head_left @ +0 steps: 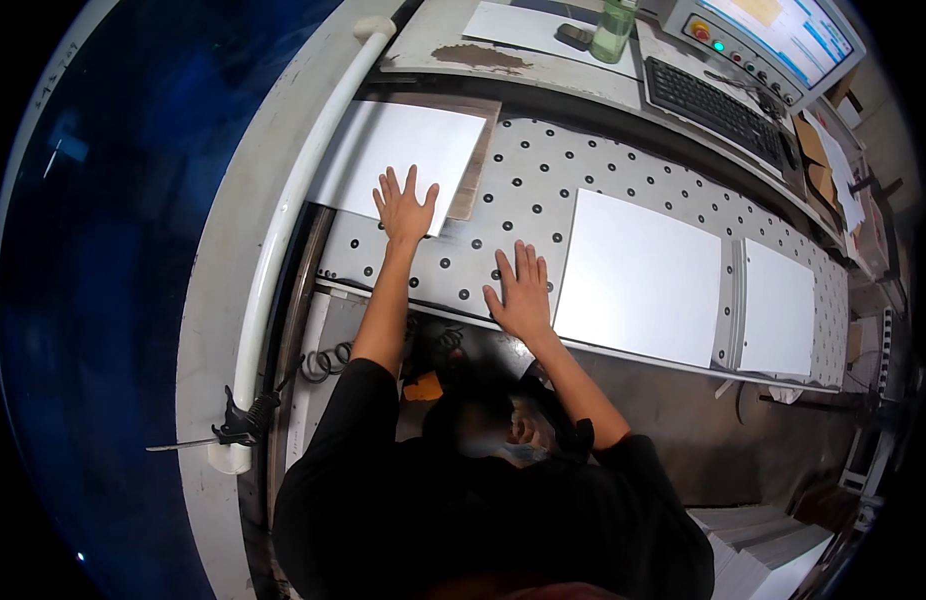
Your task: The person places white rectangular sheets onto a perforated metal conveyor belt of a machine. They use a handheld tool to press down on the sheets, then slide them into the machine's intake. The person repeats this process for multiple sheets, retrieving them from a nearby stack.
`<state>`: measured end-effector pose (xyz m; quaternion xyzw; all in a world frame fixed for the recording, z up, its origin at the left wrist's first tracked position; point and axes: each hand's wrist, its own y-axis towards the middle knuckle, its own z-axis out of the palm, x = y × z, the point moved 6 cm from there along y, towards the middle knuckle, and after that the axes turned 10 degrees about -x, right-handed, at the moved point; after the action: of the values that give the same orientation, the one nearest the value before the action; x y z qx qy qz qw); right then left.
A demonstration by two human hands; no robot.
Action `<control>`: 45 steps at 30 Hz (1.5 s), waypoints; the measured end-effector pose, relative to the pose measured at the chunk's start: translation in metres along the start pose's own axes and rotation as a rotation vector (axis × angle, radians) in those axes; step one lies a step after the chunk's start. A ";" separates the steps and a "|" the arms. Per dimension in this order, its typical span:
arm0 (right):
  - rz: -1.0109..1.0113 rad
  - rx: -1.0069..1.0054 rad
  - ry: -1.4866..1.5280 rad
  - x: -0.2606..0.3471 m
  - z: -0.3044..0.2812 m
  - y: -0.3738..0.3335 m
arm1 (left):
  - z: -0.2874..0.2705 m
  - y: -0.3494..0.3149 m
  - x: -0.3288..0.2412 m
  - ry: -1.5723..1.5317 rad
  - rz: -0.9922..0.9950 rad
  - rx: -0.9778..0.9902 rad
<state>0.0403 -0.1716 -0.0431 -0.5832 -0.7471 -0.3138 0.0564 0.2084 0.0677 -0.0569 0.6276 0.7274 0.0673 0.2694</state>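
Observation:
My left hand [406,207] lies with fingers spread on a white sheet or board [398,140] at the far left of the machine table. Under that board, a brown wooden panel [475,175] shows along its right and far edges. My right hand [523,298] rests palm down near the table's front edge, fingers stretched out and holding nothing. Just to its right, a larger white board [643,280] lies flat on the grey table [453,285] with its black studs. Farther right is another white board or short stack [778,305].
A white tubular rail [288,210] runs along the left side, with a black cable-wrapped fitting [245,418] near its lower end. Beyond the table stand a keyboard [718,115], a control screen with buttons [773,45] and a green bottle [613,30]. White stacks [763,555] sit at the lower right.

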 end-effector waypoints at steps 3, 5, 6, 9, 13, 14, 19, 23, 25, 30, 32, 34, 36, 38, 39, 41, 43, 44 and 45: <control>0.017 -0.002 0.003 0.000 -0.002 0.000 | 0.011 0.026 0.002 0.019 -0.017 -0.009; 0.025 -0.005 0.007 0.000 -0.003 0.002 | 0.015 0.044 0.006 0.009 -0.043 -0.014; 0.029 -0.006 0.004 0.002 -0.004 0.003 | 0.018 0.052 0.009 0.013 -0.051 -0.021; 0.030 0.013 0.010 0.004 -0.006 0.006 | 0.026 0.073 0.018 0.021 -0.059 -0.020; 0.046 0.036 0.008 0.005 -0.004 0.010 | 0.031 0.096 0.034 0.055 -0.088 -0.061; 0.054 0.038 0.009 0.004 -0.005 0.011 | 0.032 0.099 0.037 0.046 -0.097 -0.071; 0.072 0.055 0.001 0.004 -0.003 0.010 | 0.030 0.107 0.058 0.073 -0.087 -0.059; 0.094 0.086 -0.012 0.005 -0.003 0.012 | 0.033 0.119 0.083 0.078 -0.081 -0.056; 0.090 0.087 -0.013 0.006 -0.003 0.012 | 0.033 0.124 0.097 0.089 -0.074 -0.071; 0.092 0.068 -0.016 0.005 -0.003 0.011 | 0.035 0.122 0.090 0.044 -0.073 -0.076; 0.076 0.035 -0.015 0.004 -0.004 0.010 | 0.036 0.119 0.092 -0.008 -0.071 -0.101; 0.079 0.024 0.016 0.003 -0.004 0.010 | 0.039 0.121 0.102 -0.090 -0.061 -0.152; 0.042 0.003 0.071 0.005 -0.002 0.020 | 0.038 0.099 0.143 -0.087 -0.255 -0.329; 0.023 -0.025 0.108 -0.006 0.010 0.036 | 0.037 0.070 0.148 0.099 -0.387 -0.346; 0.025 -0.039 0.101 -0.012 0.015 0.047 | 0.033 0.057 0.139 0.130 -0.436 -0.310; 0.033 -0.057 0.111 -0.021 0.029 0.071 | 0.014 0.034 0.121 0.221 -0.534 -0.239; -0.017 -0.004 0.099 -0.022 0.041 0.101 | 0.005 0.028 0.127 0.176 -0.546 -0.184; -0.036 0.018 0.090 -0.026 0.047 0.115 | 0.003 0.030 0.123 0.134 -0.505 -0.158; -0.072 0.055 0.095 -0.027 0.054 0.125 | 0.000 0.029 0.120 0.098 -0.466 -0.127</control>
<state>0.1775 -0.1498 -0.0476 -0.5385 -0.7726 -0.3222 0.0966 0.2259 0.1872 -0.0804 0.4205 0.8590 0.0795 0.2810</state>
